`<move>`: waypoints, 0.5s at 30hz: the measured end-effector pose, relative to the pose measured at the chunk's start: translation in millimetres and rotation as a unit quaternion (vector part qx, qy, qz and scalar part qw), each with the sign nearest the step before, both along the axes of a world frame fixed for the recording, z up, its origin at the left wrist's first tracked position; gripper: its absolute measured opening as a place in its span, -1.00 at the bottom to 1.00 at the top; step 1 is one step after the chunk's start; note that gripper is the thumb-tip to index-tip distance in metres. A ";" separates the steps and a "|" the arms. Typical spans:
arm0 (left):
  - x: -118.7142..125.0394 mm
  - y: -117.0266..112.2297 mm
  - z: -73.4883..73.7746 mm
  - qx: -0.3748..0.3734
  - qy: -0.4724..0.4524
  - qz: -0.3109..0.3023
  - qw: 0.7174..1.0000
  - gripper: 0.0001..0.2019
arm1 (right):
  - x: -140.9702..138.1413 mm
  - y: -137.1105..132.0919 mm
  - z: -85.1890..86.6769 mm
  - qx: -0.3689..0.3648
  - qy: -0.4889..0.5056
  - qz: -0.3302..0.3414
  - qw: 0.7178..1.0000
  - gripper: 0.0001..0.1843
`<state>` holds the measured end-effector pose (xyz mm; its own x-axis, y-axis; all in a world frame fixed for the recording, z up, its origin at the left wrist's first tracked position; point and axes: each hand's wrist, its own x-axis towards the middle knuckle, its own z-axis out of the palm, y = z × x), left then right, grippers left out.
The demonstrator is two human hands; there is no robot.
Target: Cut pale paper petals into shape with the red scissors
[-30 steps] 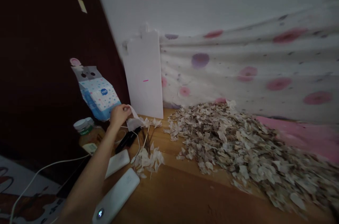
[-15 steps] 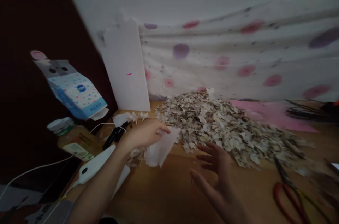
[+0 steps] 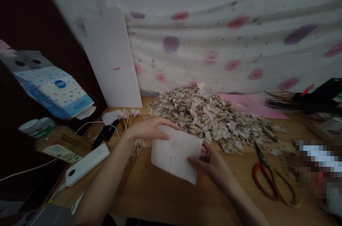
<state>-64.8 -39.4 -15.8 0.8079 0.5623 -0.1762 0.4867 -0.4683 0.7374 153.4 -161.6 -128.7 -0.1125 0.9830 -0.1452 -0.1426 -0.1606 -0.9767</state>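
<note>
A white sheet of paper point(image 3: 175, 151) with faint reddish marks is spread between my two hands above the wooden table. My left hand point(image 3: 153, 128) grips its upper left edge, thumb in front and fingers behind. At the right edge, my right hand point(image 3: 211, 160) pinches the paper between thumb and fingers; some of those fingers are hidden behind it. Just beyond the paper lies a large heap of dry, pale grey-brown flakes point(image 3: 195, 112). Pliers or scissors with red and yellow handles point(image 3: 275, 179) rest to the right of my right hand.
On the left are a bottle of amber liquid point(image 3: 64, 144), a white power strip point(image 3: 87, 165) with a cord, and a blue-white tissue pack point(image 3: 58, 90). A white board point(image 3: 112, 58) leans at the back. Pink paper point(image 3: 253, 106) and dark thin wires point(image 3: 283, 103) lie at the right.
My left hand has brought the paper up and to the right, and it now faces me opened out. My right hand, open before, has closed on the paper's right edge. The view has shifted right.
</note>
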 end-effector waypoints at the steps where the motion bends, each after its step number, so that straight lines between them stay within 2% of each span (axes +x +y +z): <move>1: 1.7 2.2 -0.6 -0.002 -0.003 0.000 1.000 -0.55 | 1.4 -1.3 1.2 -0.003 0.006 0.006 1.000 -0.28; 5: 4.9 6.6 -4.2 -0.042 -0.007 0.023 0.999 -0.53 | 7.9 -3.9 1.8 -0.033 0.026 0.026 0.999 -0.32; 6: 1.8 8.8 -6.9 -0.072 -0.019 0.057 0.996 -0.54 | 9.8 -4.1 0.2 -0.040 0.016 0.025 0.999 -0.35; 8: -12.7 17.5 -15.2 -0.126 -0.063 0.170 0.975 -0.64 | 13.1 -4.4 -4.8 -0.042 -0.023 0.015 0.999 -0.42; 10: -38.8 32.2 -25.8 -0.123 -0.123 0.299 0.938 -0.79 | 14.8 -4.3 -11.6 -0.033 -0.061 0.002 0.998 -0.44; 12: -72.8 51.5 -35.4 -0.089 -0.184 0.413 0.888 -0.86 | 15.0 -3.8 -19.0 -0.021 -0.087 -0.007 0.996 -0.43; 15: -124.6 83.1 -43.0 -0.046 -0.282 0.563 0.775 -0.75 | 14.1 -0.8 -28.3 -0.016 -0.108 0.003 0.994 -0.41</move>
